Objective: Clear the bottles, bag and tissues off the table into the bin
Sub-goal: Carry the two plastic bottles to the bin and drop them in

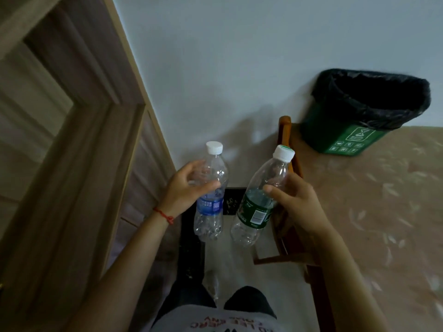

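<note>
My left hand (184, 188) holds one bottle (211, 188) up in front of me, my right hand (294, 200) holds the second bottle (261, 200) just to its right, the two bottles near each other but apart, both caps pointing away from me. Table (383, 212) is on my right with the bin (359, 111) on its far corner against the wall (239, 56), well beyond the right bottle. Door (60, 140) is on my left, floor (227, 259) below the bottles, my legs (247, 300) nearest.
</note>
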